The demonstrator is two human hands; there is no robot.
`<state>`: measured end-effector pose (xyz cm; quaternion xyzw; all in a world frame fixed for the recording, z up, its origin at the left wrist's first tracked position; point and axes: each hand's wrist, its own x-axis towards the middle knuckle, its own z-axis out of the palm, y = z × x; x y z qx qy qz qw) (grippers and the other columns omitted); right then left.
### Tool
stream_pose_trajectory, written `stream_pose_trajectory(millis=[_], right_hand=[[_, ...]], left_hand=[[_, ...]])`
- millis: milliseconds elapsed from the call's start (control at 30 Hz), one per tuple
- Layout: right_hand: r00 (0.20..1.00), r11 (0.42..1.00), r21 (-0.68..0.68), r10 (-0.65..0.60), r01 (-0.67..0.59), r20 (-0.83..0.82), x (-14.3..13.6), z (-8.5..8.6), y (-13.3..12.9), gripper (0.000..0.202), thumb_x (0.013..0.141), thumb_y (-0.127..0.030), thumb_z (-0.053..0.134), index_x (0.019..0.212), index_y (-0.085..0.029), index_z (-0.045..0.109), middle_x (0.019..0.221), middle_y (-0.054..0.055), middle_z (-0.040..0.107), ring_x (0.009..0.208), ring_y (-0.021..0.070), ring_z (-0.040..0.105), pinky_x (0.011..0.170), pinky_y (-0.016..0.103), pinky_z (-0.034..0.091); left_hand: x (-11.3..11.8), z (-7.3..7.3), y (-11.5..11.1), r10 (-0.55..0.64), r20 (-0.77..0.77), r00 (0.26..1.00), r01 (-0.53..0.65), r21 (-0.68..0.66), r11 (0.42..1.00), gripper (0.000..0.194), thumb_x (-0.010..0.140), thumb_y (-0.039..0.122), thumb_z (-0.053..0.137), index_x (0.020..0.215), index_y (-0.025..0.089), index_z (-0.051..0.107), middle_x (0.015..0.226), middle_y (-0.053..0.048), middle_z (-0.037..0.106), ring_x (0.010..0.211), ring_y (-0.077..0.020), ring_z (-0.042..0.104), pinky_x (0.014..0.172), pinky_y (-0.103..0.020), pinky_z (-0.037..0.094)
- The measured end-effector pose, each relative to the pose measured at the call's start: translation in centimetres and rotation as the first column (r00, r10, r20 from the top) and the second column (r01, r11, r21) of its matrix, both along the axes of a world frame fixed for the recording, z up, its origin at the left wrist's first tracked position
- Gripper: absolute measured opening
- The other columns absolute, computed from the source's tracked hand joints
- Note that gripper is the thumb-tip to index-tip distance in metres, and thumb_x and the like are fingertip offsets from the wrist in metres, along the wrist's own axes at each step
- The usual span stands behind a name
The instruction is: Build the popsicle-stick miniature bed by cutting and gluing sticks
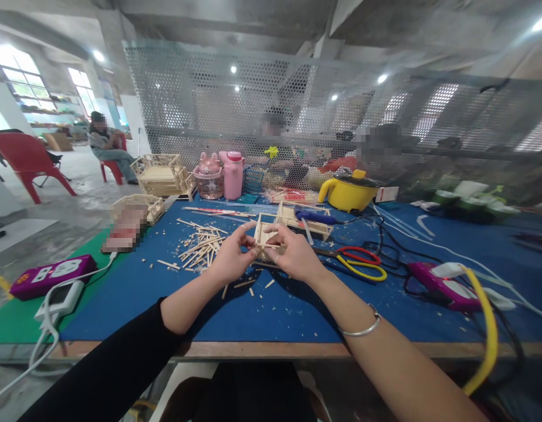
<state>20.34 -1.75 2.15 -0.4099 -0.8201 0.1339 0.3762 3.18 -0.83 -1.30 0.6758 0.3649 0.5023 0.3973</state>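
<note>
Both my hands are at a small frame built of thin wooden sticks (263,227), near the middle of the blue table top. My left hand (236,255) grips its near left corner, thumb and forefinger closed together. From the other side, my right hand (297,253) pinches the near edge, where a thin stick lies across; the fingertips partly hide it. Left of the frame lies a loose pile of short wooden sticks (204,247). Just behind, a blue glue gun (318,217) rests by another stick frame (320,227). Scissors (363,271) with red and yellow handles lie to the right.
A yellow electric pot (350,194), a pink jug (233,176) and stacked stick frames (162,176) stand along the back, before a perforated metal screen (236,99). Purple power strips (447,287) (53,276) and cables lie at both sides. A phone (125,228) leans left.
</note>
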Motion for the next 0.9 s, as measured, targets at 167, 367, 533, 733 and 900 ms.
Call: stream_pose_trajectory(millis=[167, 367, 533, 733, 900], right_hand=[[1.000, 1.000, 0.018, -0.004, 0.004, 0.006, 0.1, -0.1, 0.0, 0.040, 0.074, -0.012, 0.058, 0.112, -0.022, 0.054, 0.079, 0.000, 0.072, 0.073, 0.0176, 0.067, 0.071, 0.029, 0.047], [0.999, 0.999, 0.046, 0.016, -0.018, 0.042, 0.4, -0.1, 0.0, 0.047, 0.071, -0.009, 0.055, 0.116, -0.022, 0.051, 0.080, 0.000, 0.070, 0.073, 0.0169, 0.064, 0.073, 0.029, 0.046], [0.999, 0.994, 0.096, 0.045, -0.047, 0.020, 0.7, -0.4, 0.4, 0.055, 0.066, -0.004, 0.049, 0.118, -0.021, 0.048, 0.087, 0.002, 0.065, 0.077, 0.0167, 0.060, 0.076, 0.031, 0.048], [0.998, 0.888, 0.459, 0.044, -0.019, -0.044, 0.6, -0.1, -0.5, 0.055, 0.067, -0.007, 0.048, 0.121, -0.022, 0.048, 0.092, 0.004, 0.059, 0.082, 0.0183, 0.058, 0.079, 0.036, 0.051], [0.968, 0.635, 0.745, -0.017, 0.203, -0.250, 3.1, 1.9, -1.4, 0.035, 0.080, -0.024, 0.054, 0.116, -0.025, 0.053, 0.091, 0.005, 0.061, 0.078, 0.0202, 0.059, 0.074, 0.038, 0.050]], left_hand=[[-0.2, 0.3, -0.2, -0.017, -0.019, 1.000, 0.017, -0.022, 1.000, 0.064, 0.076, 0.019, 0.061, 0.136, 0.013, 0.038, 0.080, 0.000, 0.057, 0.074, -0.0116, 0.052, 0.069, -0.025, 0.043], [-0.4, 0.4, -0.2, -0.095, 0.060, 0.994, 0.100, -0.092, 0.991, 0.074, 0.068, 0.010, 0.061, 0.137, 0.016, 0.035, 0.090, -0.001, 0.052, 0.078, -0.0101, 0.050, 0.071, -0.024, 0.045], [-0.4, 0.4, -0.1, -0.112, 0.063, 0.992, 0.117, -0.098, 0.988, 0.078, 0.063, 0.005, 0.056, 0.137, 0.015, 0.032, 0.093, -0.001, 0.051, 0.079, -0.0099, 0.049, 0.070, -0.023, 0.045], [-1.1, 0.9, -0.3, -0.030, -0.097, 0.995, 0.024, -0.059, 0.998, 0.076, 0.062, 0.002, 0.053, 0.135, 0.017, 0.037, 0.104, -0.005, 0.052, 0.084, -0.0118, 0.050, 0.068, -0.022, 0.046], [-1.5, 1.2, -0.1, 0.125, -0.264, 0.956, -0.129, 0.002, 0.992, 0.060, 0.065, 0.000, 0.049, 0.124, 0.013, 0.050, 0.104, -0.008, 0.059, 0.088, -0.0144, 0.054, 0.075, -0.026, 0.047]])
